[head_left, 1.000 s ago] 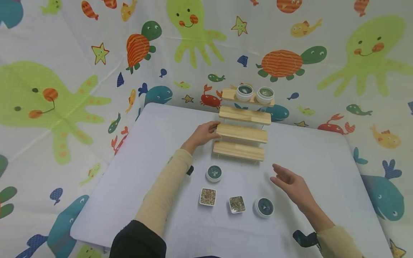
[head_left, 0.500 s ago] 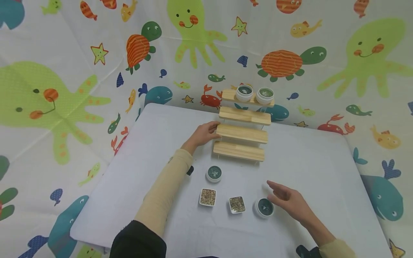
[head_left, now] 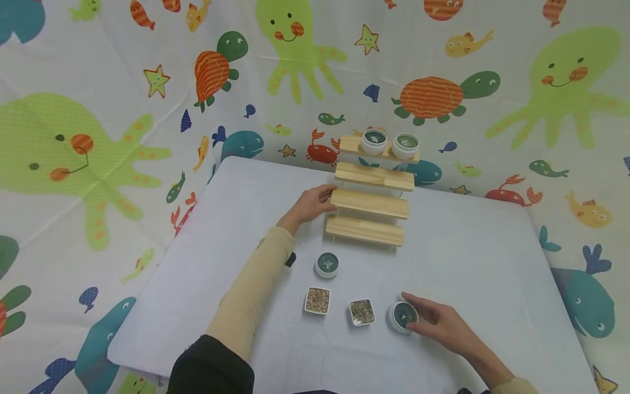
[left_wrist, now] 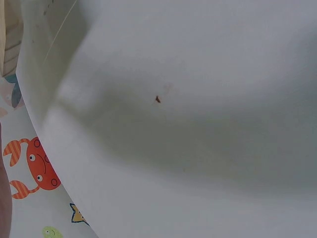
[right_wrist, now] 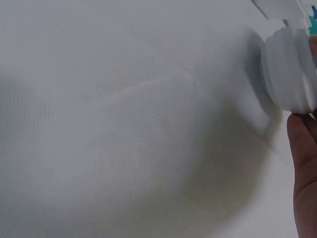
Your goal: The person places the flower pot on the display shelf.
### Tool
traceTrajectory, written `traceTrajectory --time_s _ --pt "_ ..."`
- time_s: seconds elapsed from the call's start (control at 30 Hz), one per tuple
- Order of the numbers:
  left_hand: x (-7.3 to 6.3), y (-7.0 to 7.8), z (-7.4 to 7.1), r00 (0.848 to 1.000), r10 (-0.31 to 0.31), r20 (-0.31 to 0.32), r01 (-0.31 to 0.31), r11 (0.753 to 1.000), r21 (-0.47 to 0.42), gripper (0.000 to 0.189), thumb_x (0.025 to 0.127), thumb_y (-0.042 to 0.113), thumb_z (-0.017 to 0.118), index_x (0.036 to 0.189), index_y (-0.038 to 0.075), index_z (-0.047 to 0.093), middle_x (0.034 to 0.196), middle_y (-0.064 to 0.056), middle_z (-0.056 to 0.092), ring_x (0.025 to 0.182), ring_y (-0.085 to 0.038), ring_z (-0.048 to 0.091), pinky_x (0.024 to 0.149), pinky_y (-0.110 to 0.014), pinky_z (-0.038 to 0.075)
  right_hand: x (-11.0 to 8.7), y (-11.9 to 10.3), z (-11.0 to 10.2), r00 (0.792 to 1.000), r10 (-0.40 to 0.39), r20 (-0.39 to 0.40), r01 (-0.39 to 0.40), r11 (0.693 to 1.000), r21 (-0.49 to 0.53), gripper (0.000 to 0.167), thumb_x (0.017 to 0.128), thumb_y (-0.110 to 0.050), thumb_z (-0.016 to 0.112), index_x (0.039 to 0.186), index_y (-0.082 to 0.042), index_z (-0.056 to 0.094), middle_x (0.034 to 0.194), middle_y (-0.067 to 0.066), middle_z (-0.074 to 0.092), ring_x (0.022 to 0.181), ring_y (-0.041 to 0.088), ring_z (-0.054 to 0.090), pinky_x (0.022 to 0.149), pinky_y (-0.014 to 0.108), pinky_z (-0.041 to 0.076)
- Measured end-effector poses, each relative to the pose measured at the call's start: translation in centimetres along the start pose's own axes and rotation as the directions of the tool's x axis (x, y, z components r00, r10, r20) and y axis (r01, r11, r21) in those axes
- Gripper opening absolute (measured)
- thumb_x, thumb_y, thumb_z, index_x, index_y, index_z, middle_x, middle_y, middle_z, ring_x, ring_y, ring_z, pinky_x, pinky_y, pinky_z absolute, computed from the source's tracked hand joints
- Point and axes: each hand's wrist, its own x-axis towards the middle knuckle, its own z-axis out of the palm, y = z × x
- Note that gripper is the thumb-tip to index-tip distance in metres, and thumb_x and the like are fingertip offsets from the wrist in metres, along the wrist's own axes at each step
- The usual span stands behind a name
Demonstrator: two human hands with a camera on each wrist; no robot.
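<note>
My left hand (head_left: pixel 310 205) holds the left end of a tiered wooden display stand (head_left: pixel 369 203), fingers behind one plank and thumb at its front. In the left wrist view only an edge of that hand shows. At the front right, my right hand (head_left: pixel 440 327) has thumb and fingers around a round white pot (head_left: pixel 403 317) with a dark green top. In the right wrist view the thumb (right_wrist: pixel 302 144) touches the ribbed side of the white pot (right_wrist: pixel 287 72); the other fingers are mostly hidden.
Two round pots, one dark-topped (head_left: pixel 374 141) and one green-topped (head_left: pixel 406 145), sit on the top plank. Another round pot (head_left: pixel 327 265) stands before the stand. Two square white dishes (head_left: pixel 317 301) (head_left: pixel 362 312) with brown granules are on the white table (head_left: pixel 472 251).
My right hand has come down and toward me, from beside the stand to the round pot at the front right, and now grasps it. The left hand has stayed on the stand.
</note>
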Motion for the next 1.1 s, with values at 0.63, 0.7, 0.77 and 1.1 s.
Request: traceTrajectory --time_s 0.63,0.7,0.77,1.1 --pt "-0.1 0.1 -0.1 1.0 -0.013 0.005 0.013 1.0 0.006 0.066 0.091 0.022 0.072 0.147 0.007 0.042 0.149 -0.009 0.045 0.134 -0.018 0.047 0.108 -0.022 0.041 -0.5 1.6 1.0 0.998 -0.048 -0.03 0.05 0.997 0.056 0.067 0.078 -0.028 0.083 0.138 -0.015 0.057 0.138 0.003 0.058 0.127 -0.004 0.045 0.103 0.008 0.036" --pt "-0.1 0.1 -0.1 1.0 -0.012 0.005 0.012 1.0 0.002 0.065 0.091 0.021 0.072 0.147 0.006 0.042 0.149 -0.01 0.045 0.134 -0.018 0.047 0.108 -0.022 0.041 -0.2 1.6 1.0 1.0 0.006 -0.029 -0.004 0.999 0.053 0.068 0.077 -0.033 0.083 0.138 -0.019 0.057 0.139 0.0 0.057 0.127 -0.004 0.046 0.102 0.007 0.036" --pt "-0.2 0.1 -0.1 1.0 -0.006 0.006 0.006 1.0 -0.003 0.065 0.09 0.02 0.072 0.147 0.006 0.043 0.149 -0.01 0.046 0.134 -0.019 0.047 0.108 -0.022 0.041 0.2 1.3 0.8 0.997 0.072 -0.03 -0.07 0.995 0.064 0.07 0.075 -0.037 0.083 0.138 -0.022 0.057 0.14 -0.003 0.056 0.126 -0.002 0.047 0.101 0.008 0.038" --pt "-0.1 0.2 0.0 1.0 0.005 0.0 -0.005 1.0 0.006 0.063 0.09 0.018 0.072 0.145 0.005 0.044 0.147 -0.011 0.047 0.133 -0.02 0.048 0.109 -0.024 0.041 3.3 -1.5 -1.2 0.99 0.12 -0.076 -0.111 0.988 0.105 0.073 0.081 -0.036 0.08 0.144 -0.014 0.05 0.146 0.008 0.05 0.134 0.029 0.046 0.103 0.018 0.041"
